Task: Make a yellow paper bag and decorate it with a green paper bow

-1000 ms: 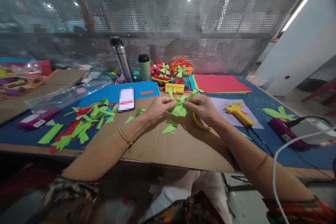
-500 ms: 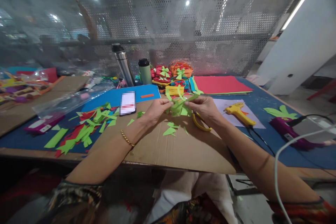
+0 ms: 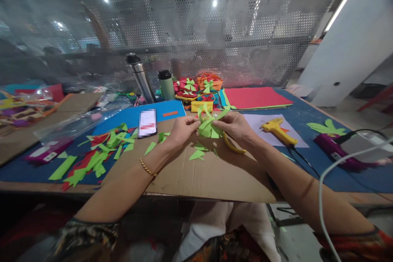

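A light green paper piece (image 3: 210,128) with curled strips is held up over the brown cardboard (image 3: 184,178). My left hand (image 3: 184,127) pinches its left side, and my right hand (image 3: 230,126) grips the right side between thumb and fingers. Small green scraps (image 3: 198,153) lie on the cardboard just below. Beside my right hand rests a yellow curved handle (image 3: 233,145), partly hidden by that hand. A small yellow paper bag (image 3: 202,106) stands right behind the green piece.
Green and red cut strips (image 3: 101,153) and a phone (image 3: 147,123) lie left. At the right are a yellow glue gun (image 3: 279,130), red sheets (image 3: 254,97) and a white cable (image 3: 321,204). Two bottles, one steel (image 3: 141,77), one green (image 3: 166,86), stand behind.
The view has shifted slightly. The green piece has turned a little in my fingers, its curled strips sitting closer together; both hands keep their hold.
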Available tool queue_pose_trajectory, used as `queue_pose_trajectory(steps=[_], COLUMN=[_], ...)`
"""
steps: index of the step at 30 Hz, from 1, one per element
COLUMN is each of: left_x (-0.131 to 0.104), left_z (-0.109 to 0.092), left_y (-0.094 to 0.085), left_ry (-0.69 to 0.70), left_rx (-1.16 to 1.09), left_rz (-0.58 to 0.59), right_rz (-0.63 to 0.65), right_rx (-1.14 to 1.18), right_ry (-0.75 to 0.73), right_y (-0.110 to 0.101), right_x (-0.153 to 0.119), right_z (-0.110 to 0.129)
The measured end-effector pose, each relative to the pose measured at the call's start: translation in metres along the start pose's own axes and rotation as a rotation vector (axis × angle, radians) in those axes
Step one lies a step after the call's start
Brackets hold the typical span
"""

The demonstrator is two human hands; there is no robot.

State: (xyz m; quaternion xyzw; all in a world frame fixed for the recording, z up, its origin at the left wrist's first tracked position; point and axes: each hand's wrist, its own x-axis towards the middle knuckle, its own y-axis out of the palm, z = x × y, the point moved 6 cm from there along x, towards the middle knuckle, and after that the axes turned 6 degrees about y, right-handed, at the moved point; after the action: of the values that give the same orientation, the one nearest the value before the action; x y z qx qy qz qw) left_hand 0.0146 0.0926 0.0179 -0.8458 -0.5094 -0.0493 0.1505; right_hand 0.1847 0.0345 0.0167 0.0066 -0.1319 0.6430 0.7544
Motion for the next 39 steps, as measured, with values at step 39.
queue_pose_trajectory(steps=[39], left_x=[-0.014], left_z=[-0.006], left_y=[-0.033], left_ry=[-0.013], left_rx=[0.098], left_rz=[-0.137], right_rz=[-0.144], right_rx=[0.441], right_ry=[0.22], right_y=[-0.025], right_x=[0.001], right_z=[-0.003])
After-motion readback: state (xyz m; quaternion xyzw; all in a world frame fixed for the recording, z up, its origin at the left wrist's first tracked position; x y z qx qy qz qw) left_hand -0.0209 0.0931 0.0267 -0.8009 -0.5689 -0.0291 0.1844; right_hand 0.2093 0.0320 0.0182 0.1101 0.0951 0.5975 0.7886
